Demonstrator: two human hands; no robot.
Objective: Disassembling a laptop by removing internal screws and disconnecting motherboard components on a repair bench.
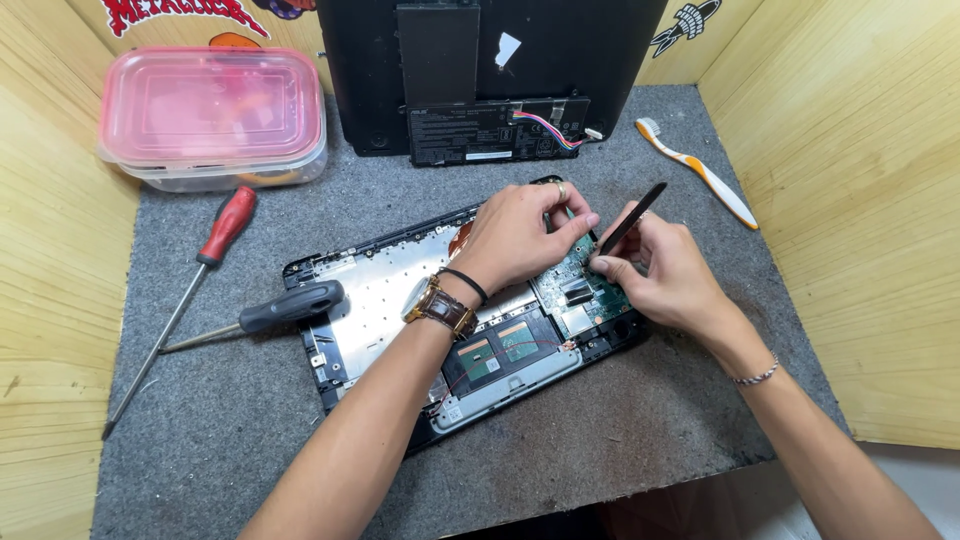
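Note:
An opened laptop base [390, 290] lies on the grey mat, its metal plate and green circuit board [578, 285] exposed. My left hand [520, 235], with a watch and a ring, rests on the board's upper part, fingers pinched at its far edge. My right hand [665, 270] holds a thin black pry tool [632, 218] like a pen, its tip down at the board near my left fingertips. What the left fingers pinch is too small to make out.
A red-handled screwdriver [226, 226] and a black-handled screwdriver [290, 305] lie at the left. A pink-lidded plastic box [212, 110] stands at back left, a black laptop cover [490, 70] leans at the back, and a toothbrush [700, 172] lies at right. Wooden walls [860, 200] enclose the mat.

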